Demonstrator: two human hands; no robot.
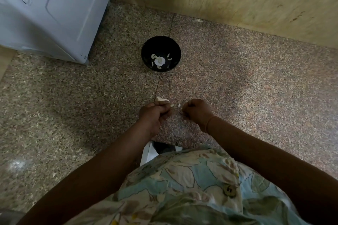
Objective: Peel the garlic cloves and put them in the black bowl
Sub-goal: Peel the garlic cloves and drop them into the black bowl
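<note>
The left hand (153, 114) grips a garlic clove (162, 99), the right hand (197, 111) pinches its skin (178, 105); a steady outward pull should strip it cleanly.

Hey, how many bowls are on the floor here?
1. The black bowl stands on the speckled floor ahead of the person, right of the white appliance. The patterned shirt hides some floor, so another may be hidden.

Home: granite floor (237, 78), white appliance (45, 11)

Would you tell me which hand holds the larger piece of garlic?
The left hand: a pale garlic piece sticks out above its grip, whereas the right hand pinches only a small scrap.
</note>
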